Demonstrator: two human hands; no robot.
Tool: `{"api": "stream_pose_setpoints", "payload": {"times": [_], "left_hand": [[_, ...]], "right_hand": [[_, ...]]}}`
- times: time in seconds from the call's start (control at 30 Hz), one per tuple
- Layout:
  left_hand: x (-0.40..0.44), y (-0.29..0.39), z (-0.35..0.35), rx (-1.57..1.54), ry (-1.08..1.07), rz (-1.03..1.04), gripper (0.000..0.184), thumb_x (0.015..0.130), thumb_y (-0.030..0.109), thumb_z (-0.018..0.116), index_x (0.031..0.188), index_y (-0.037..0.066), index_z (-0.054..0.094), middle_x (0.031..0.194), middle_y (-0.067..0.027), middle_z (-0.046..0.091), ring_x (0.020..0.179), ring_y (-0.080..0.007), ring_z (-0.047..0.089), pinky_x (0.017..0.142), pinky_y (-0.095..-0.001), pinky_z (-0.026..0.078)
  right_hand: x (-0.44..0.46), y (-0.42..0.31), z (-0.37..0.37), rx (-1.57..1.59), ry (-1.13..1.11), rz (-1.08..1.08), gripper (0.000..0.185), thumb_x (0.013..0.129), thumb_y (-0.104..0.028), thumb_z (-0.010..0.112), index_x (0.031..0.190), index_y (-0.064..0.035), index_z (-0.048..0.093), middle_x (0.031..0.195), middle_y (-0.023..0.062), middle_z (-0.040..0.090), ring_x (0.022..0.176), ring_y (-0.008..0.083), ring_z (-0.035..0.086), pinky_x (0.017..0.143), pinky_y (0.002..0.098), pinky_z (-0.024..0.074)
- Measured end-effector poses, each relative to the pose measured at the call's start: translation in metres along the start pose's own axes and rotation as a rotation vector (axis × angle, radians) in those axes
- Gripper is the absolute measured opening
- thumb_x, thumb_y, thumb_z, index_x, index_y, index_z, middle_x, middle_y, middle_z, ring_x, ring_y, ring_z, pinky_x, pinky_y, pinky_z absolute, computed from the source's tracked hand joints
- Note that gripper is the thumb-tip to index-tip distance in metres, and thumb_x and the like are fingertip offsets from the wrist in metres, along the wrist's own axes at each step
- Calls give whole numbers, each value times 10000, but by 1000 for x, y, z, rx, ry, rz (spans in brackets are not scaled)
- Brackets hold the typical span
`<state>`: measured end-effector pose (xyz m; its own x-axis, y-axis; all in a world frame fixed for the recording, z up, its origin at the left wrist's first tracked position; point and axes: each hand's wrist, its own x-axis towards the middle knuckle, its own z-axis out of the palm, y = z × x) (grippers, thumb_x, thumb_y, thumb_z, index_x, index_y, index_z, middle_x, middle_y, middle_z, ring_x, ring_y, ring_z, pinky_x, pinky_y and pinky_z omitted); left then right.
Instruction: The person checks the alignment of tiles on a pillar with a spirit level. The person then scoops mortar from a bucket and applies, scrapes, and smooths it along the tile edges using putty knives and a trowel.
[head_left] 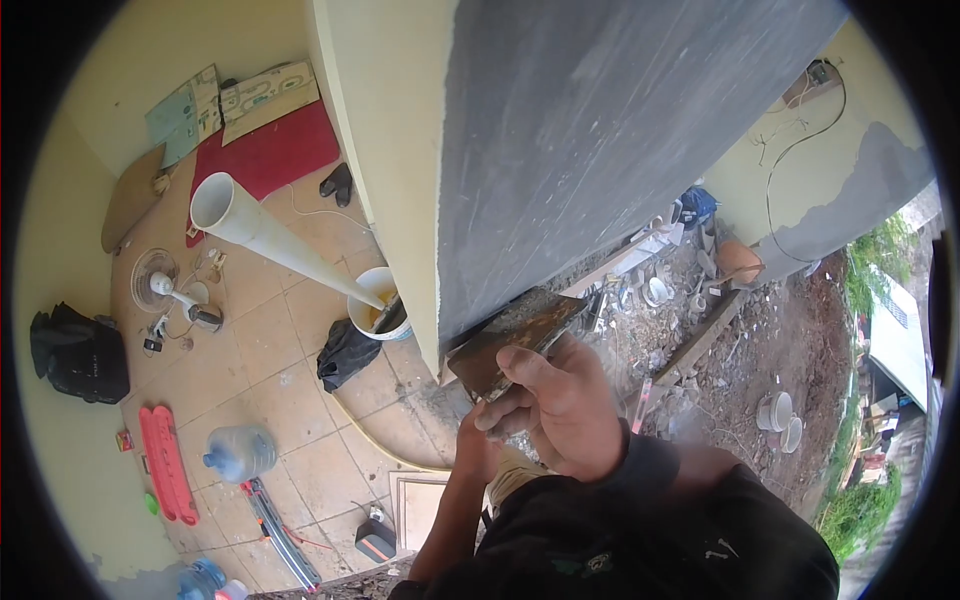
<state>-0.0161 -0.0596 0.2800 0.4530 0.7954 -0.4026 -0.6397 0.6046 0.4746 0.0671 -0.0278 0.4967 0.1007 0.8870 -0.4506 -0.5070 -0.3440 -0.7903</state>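
Note:
My right hand [570, 410] is closed around a flat, stained metal blade that looks like a plastering trowel [520, 340]. Its thumb lies across the near face, and the other fingers curl beneath. My left hand [478, 448] is just below and left of it, near the blade's lower corner. Most of the left fingers are hidden behind the right hand, so their grip is unclear. Right beyond the blade is the bottom of a wall with a grey plastered face [600, 130] and a cream side [390, 120].
On the tiled floor [300, 400] at left stand a white bucket [397, 325] with a long white pipe [275, 235], a fan [158, 282], a water jug [240, 452] and a tile cutter [280, 540]. Rubble [700, 370], a plank [705, 335] and small buckets [775, 410] lie at right.

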Motion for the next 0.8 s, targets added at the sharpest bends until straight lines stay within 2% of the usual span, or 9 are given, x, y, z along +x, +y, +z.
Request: {"api": "stream_pose_setpoints", "payload": {"times": [0.1, 0.23, 0.33, 0.4, 0.53, 0.6, 0.73, 0.8], "left_hand": [[-10, 18, 26, 75, 11, 20, 419, 987, 256, 412, 1302, -10, 488, 1123, -61, 582, 968, -103, 573, 790, -206, 461], [-10, 18, 28, 125, -23, 51, 431, 994, 248, 401, 1327, -17, 468, 1155, -73, 574, 1009, -105, 568, 810, -211, 464], [-11, 23, 37, -63, -20, 54, 418, 1000, 236, 378, 1315, -23, 473, 1137, -73, 579, 996, -94, 565, 791, -205, 465], [-14, 24, 33, 178, -24, 52, 430, 997, 227, 381, 1341, -20, 458, 1179, -72, 569, 1033, -92, 555, 783, -196, 453], [-18, 27, 40, 223, -38, 33, 438, 987, 210, 397, 1360, -14, 447, 1194, -55, 574, 1029, -89, 551, 766, -190, 427], [-18, 31, 51, -92, -63, -4, 440, 980, 205, 409, 1362, -10, 448, 1200, -50, 581, 1022, -91, 554, 765, -200, 416], [-21, 22, 34, -94, -101, -17, 461, 969, 247, 455, 1353, -9, 457, 1207, -57, 580, 1033, -108, 557, 806, -228, 431], [-16, 32, 40, -84, -187, -45, 528, 944, 299, 518, 1366, -8, 439, 1272, -75, 543, 1134, -146, 538, 906, -275, 438]], "right_hand": [[-2, -3, 0, 8, -18, 63, 317, 889, -165, 584, 1058, 95, 517, 834, 131, 607, 602, 212, 668, 508, 282, 558], [-2, -5, 2, -41, -1, 57, 316, 885, -178, 584, 1025, 103, 550, 836, 136, 614, 603, 214, 668, 520, 288, 559], [-2, -5, 4, -9, 50, 48, 313, 885, -185, 578, 992, 109, 566, 825, 140, 622, 618, 220, 673, 539, 302, 561], [-4, -5, 4, -13, 21, 76, 315, 890, -200, 573, 983, 101, 569, 831, 133, 619, 630, 223, 673, 552, 314, 562], [-4, -5, 4, -15, 11, 77, 305, 891, -203, 571, 965, 93, 568, 829, 133, 614, 639, 230, 675, 552, 312, 561], [-4, -6, 2, 14, 47, 85, 291, 890, -192, 562, 953, 92, 565, 826, 139, 610, 639, 240, 675, 551, 319, 563], [-8, -5, 1, 5, 97, 115, 287, 889, -178, 552, 937, 104, 556, 807, 149, 599, 631, 263, 677, 543, 342, 568], [-8, -14, 7, 2, 97, 99, 238, 875, -156, 527, 936, 74, 538, 801, 159, 618, 576, 270, 651, 511, 358, 540]]}}
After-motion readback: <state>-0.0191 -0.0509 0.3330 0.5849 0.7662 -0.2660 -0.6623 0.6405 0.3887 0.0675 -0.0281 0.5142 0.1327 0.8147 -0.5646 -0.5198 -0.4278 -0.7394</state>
